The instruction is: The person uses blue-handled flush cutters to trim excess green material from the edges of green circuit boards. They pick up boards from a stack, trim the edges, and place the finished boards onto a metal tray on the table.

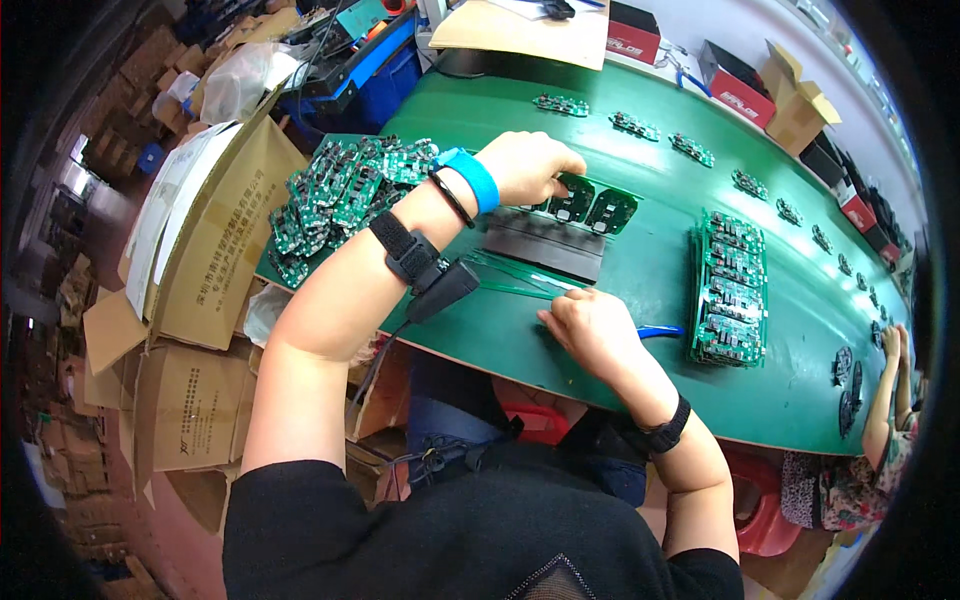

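Left hand (pixel 528 165) pinches a green circuit board (pixel 572 197) above the dark tray (pixel 545 245), mid-table; right hand (pixel 590 328) is curled at the near edge of the green table (pixel 640 270), grip unclear. Brown cardboard boxes (pixel 215 240) off the left edge, red-black boxes (pixel 740 90) along the far edge.

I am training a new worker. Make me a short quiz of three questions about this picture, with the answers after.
1. True or false: the left hand rests on the dark oval circuit boards that lie in a row on the grey fixture.
2. What lies left of the left forearm? A) a loose heap of green circuit boards B) a red tray C) a keyboard
3. Fill in: to the right of the right hand stands a neat ____ of green boards on the green table.

Key: 1 true; 2 A; 3 stack.
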### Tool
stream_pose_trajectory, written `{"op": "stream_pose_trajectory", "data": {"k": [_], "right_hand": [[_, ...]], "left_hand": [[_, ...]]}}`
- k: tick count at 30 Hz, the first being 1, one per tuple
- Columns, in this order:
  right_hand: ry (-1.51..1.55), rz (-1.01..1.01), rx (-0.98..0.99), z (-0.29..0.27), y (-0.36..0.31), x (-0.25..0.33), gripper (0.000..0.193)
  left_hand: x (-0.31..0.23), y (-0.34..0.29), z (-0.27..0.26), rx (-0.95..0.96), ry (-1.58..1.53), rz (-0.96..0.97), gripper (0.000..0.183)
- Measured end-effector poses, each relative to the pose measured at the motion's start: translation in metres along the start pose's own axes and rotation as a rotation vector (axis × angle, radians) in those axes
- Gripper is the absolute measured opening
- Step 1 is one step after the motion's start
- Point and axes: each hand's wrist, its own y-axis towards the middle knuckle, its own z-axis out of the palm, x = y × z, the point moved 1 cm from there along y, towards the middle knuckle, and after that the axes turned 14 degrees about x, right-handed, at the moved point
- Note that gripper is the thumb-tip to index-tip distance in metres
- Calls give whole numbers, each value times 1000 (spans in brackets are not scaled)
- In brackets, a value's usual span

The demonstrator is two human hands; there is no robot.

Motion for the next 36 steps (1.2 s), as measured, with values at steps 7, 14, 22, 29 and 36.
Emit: {"op": "stream_pose_trajectory", "data": {"k": [7, 14, 22, 29, 36], "right_hand": [[18, -40, -261, -3, -2, -16, 12], [103, -28, -247, -6, 2, -27, 22], [239, -27, -288, -10, -4, -33, 25], [606, 239, -748, -27, -6, -46, 20], [1098, 44, -608, -20, -18, -46, 7]], "left_hand": [[-4, -1, 8, -290, -117, 107, 22], [49, 48, 18, -126, -115, 84, 29], [78, 66, 5, 165, -539, 99, 38], [40, 20, -21, 80, -796, 182, 30], [30, 13, -16, 145, -865, 230, 32]]}}
